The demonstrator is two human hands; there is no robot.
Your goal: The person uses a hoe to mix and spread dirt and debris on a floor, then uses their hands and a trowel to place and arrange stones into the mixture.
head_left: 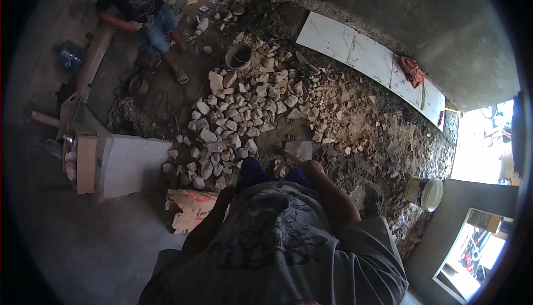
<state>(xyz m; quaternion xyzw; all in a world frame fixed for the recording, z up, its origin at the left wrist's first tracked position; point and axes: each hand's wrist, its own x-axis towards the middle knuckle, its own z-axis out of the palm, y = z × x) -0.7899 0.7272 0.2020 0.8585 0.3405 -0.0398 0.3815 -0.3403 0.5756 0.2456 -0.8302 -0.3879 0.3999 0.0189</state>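
Observation:
My right hand [312,169] is closed around a pale wooden handle [293,157], just in front of my right knee. The handle points forward and left; what sits at its far end is too dark to make out. Beside it on the ground lies a small pale square slab [300,149]. My left hand [226,193] is low by my left knee, in shadow, with its fingers hidden. A heap of broken stones [233,113] spreads ahead of my knees and to the left.
White tiles [369,55] run along the far right, with a red cloth [411,71] on them. A dark bucket [239,56] stands among the stones. A pail [425,194] lies at right. Left are a torn paper sack [191,208] and white wall [136,163]. Another person [133,5] stands far left.

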